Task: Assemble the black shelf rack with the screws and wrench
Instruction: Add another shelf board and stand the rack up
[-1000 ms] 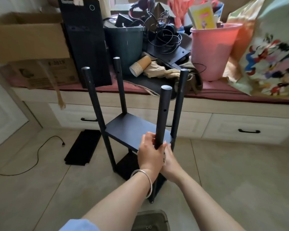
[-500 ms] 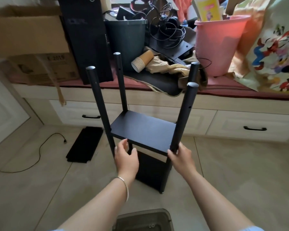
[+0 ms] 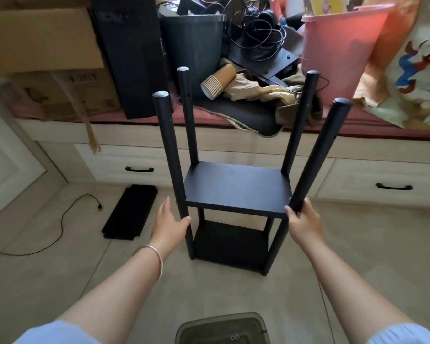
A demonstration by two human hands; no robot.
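Head view: rack (image 3: 237, 188) upright on floor; near-right post gripped by right hand (image 3: 304, 223); near-left post touched by relaxed, open left hand (image 3: 168, 223).

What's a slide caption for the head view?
Right hand grips a front post of the black rack; left hand rests open against the other, shelves standing on the floor.

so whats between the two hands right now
In the head view, the rack's upper shelf spans between the left hand and right hand.

Black shelf rack (image 3: 236, 188) upright on floor, two shelves, four posts.
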